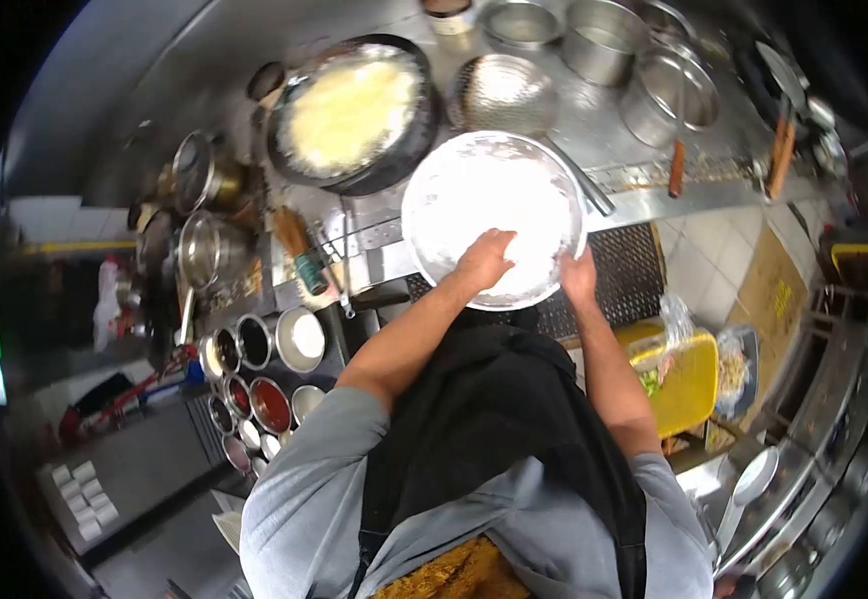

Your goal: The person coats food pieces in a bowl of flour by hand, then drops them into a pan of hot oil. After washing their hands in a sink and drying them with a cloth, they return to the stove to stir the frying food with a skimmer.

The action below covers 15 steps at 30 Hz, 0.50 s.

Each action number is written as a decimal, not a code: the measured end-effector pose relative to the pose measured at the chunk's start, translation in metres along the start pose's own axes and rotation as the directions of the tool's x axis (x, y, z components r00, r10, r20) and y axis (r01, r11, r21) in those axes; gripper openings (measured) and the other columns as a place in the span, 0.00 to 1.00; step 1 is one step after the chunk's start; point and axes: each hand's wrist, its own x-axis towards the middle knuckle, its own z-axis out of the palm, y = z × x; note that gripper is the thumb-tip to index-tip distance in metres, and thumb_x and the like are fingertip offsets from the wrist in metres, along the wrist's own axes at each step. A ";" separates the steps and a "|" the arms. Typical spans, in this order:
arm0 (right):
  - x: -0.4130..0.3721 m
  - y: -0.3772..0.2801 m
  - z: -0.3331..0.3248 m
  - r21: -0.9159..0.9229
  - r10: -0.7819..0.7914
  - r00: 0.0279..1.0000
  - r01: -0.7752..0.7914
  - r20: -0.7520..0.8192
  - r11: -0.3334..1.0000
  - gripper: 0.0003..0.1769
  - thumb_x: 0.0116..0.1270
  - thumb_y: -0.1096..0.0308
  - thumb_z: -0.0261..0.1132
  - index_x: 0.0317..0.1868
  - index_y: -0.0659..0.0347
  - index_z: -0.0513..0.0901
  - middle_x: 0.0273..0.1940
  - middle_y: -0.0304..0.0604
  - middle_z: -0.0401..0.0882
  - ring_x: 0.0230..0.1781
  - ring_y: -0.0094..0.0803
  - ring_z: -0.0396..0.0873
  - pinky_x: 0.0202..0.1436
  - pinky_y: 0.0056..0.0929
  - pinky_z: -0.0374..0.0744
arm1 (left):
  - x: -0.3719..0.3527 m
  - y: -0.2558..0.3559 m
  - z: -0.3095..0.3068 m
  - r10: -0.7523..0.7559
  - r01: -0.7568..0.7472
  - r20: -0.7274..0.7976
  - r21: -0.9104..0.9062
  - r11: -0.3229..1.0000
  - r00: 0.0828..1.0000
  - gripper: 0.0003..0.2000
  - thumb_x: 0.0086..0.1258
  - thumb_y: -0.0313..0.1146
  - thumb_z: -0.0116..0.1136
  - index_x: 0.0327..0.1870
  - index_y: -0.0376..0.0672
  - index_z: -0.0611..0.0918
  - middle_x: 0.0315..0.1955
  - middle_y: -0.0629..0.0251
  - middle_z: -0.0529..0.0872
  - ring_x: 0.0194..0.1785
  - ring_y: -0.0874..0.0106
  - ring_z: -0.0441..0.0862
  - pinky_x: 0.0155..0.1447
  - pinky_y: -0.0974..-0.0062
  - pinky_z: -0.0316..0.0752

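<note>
A wide metal bowl [434,262] with white powder [514,190] in it is in front of me at the counter's edge. My left hand [486,262] is inside the bowl over the powder, fingers partly hidden in glare. At the bowl's right rim is my right hand [578,275], its fingers wrapped on the edge. A black wok [394,172] with pale yellow, bubbling contents [352,115] sits up and left of the bowl. Just behind the bowl lies a perforated metal strainer [504,95], its handle pointing right.
Metal pots [603,40] and a ladle with a wooden handle [676,170] stand at the back right. Small sauce containers [270,404] and a brush [299,250] are at the left. A yellow bin [688,384] is at the lower right.
</note>
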 end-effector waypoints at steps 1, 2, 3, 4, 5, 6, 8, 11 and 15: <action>0.002 0.008 0.004 0.141 -0.008 1.000 0.004 0.026 0.990 0.25 0.60 0.71 0.57 0.58 0.70 0.71 0.46 0.57 0.82 0.47 0.44 0.82 0.54 0.36 0.76 | -0.002 -0.016 0.000 -0.005 0.006 0.032 -0.022 1.000 0.999 0.29 0.58 0.30 0.64 0.63 0.37 0.72 0.57 0.47 0.77 0.61 0.53 0.73 0.65 0.62 0.68; 0.008 0.023 0.008 0.221 -0.044 0.998 0.034 0.037 0.975 0.25 0.60 0.74 0.56 0.59 0.72 0.70 0.48 0.55 0.82 0.47 0.39 0.81 0.54 0.34 0.76 | -0.003 -0.026 0.002 0.026 -0.026 -0.004 -0.013 1.000 1.000 0.27 0.60 0.27 0.60 0.63 0.37 0.71 0.57 0.47 0.77 0.62 0.53 0.74 0.66 0.64 0.67; 0.006 0.017 0.006 0.223 -0.068 0.997 0.057 0.046 0.973 0.25 0.60 0.74 0.56 0.59 0.73 0.70 0.50 0.55 0.80 0.50 0.39 0.79 0.56 0.33 0.75 | -0.004 -0.025 -0.008 0.006 -0.006 -0.035 0.003 1.000 0.999 0.27 0.60 0.27 0.60 0.63 0.37 0.71 0.57 0.47 0.77 0.62 0.53 0.74 0.66 0.64 0.67; 0.007 0.017 0.007 0.253 -0.093 0.994 0.076 0.055 0.964 0.25 0.60 0.74 0.56 0.59 0.73 0.70 0.50 0.55 0.80 0.50 0.39 0.79 0.57 0.33 0.74 | -0.005 -0.021 -0.017 -0.056 0.056 0.015 -0.054 0.997 0.998 0.26 0.60 0.25 0.57 0.63 0.36 0.71 0.58 0.46 0.76 0.63 0.53 0.72 0.66 0.64 0.68; 0.008 0.019 0.007 0.281 -0.112 0.992 0.091 0.059 0.955 0.25 0.60 0.74 0.55 0.59 0.74 0.70 0.51 0.55 0.80 0.51 0.38 0.78 0.58 0.33 0.74 | -0.006 -0.018 -0.025 -0.109 0.117 0.073 -0.112 0.987 0.991 0.26 0.60 0.23 0.54 0.63 0.36 0.71 0.60 0.44 0.75 0.64 0.53 0.71 0.66 0.65 0.68; 0.008 0.018 0.007 0.286 -0.125 0.990 0.100 0.072 0.953 0.25 0.60 0.74 0.55 0.59 0.74 0.70 0.51 0.55 0.80 0.51 0.38 0.78 0.58 0.33 0.74 | -0.005 -0.018 -0.028 -0.186 0.197 0.080 -0.165 0.966 0.979 0.27 0.60 0.21 0.49 0.65 0.37 0.70 0.57 0.48 0.78 0.61 0.56 0.75 0.64 0.67 0.71; 0.010 0.017 0.006 0.213 -0.086 0.994 0.071 0.063 0.974 0.25 0.60 0.75 0.55 0.59 0.74 0.70 0.52 0.55 0.79 0.53 0.39 0.77 0.59 0.32 0.72 | -0.001 -0.018 -0.034 -0.334 0.350 0.118 -0.446 0.824 0.935 0.27 0.59 0.20 0.49 0.65 0.38 0.71 0.55 0.51 0.79 0.59 0.59 0.76 0.61 0.66 0.72; 0.013 0.020 0.005 0.110 -0.049 0.998 0.045 0.035 0.993 0.26 0.60 0.74 0.55 0.60 0.74 0.69 0.53 0.56 0.79 0.53 0.41 0.77 0.60 0.33 0.71 | -0.002 -0.019 -0.044 -0.392 0.410 0.285 -0.867 0.284 0.875 0.27 0.61 0.21 0.51 0.65 0.41 0.71 0.51 0.57 0.80 0.54 0.64 0.77 0.56 0.63 0.74; 0.009 0.014 0.007 0.185 -0.094 0.995 0.086 0.039 0.979 0.27 0.60 0.73 0.55 0.61 0.74 0.69 0.54 0.57 0.78 0.54 0.43 0.77 0.62 0.34 0.70 | -0.002 0.006 -0.065 -0.341 0.290 0.358 -0.928 -0.234 0.869 0.20 0.64 0.28 0.58 0.58 0.42 0.75 0.47 0.62 0.80 0.52 0.69 0.77 0.48 0.59 0.74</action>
